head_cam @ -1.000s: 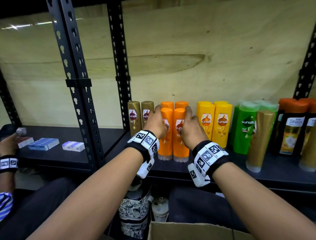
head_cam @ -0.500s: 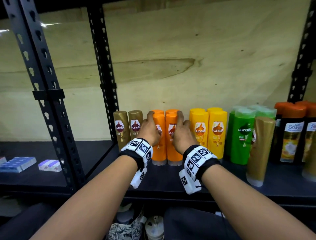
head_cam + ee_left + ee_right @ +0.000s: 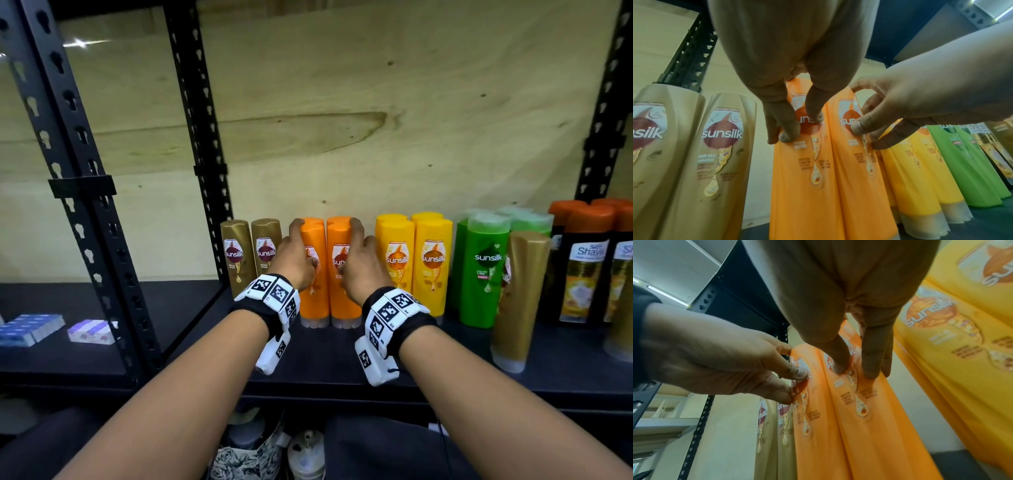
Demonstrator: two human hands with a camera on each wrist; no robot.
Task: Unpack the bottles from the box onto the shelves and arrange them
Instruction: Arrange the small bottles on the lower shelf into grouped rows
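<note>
Two orange Sunsilk bottles stand side by side on the black shelf (image 3: 325,356), with more orange bottles behind them. My left hand (image 3: 294,257) holds the left orange bottle (image 3: 317,298), fingers round its outer side and thumb on the label. My right hand (image 3: 359,263) holds the right orange bottle (image 3: 344,301) the same way. The left wrist view shows my left hand (image 3: 799,128) on the left orange bottle (image 3: 797,186). The right wrist view shows my right hand (image 3: 855,369) on the right orange bottle (image 3: 879,434). The two bottles touch each other.
Gold-brown bottles (image 3: 251,250) stand to the left and yellow bottles (image 3: 414,260) to the right. Further right are green bottles (image 3: 483,270), a gold tube (image 3: 517,298) nearer the front edge, and dark orange-capped bottles (image 3: 582,267). A black upright (image 3: 85,205) separates a bay with blue boxes (image 3: 30,329).
Both hands stay on the two orange bottles, which now stand closer to the back wall. The view has lifted; the cardboard box below and another person's hand at left are out of sight.
</note>
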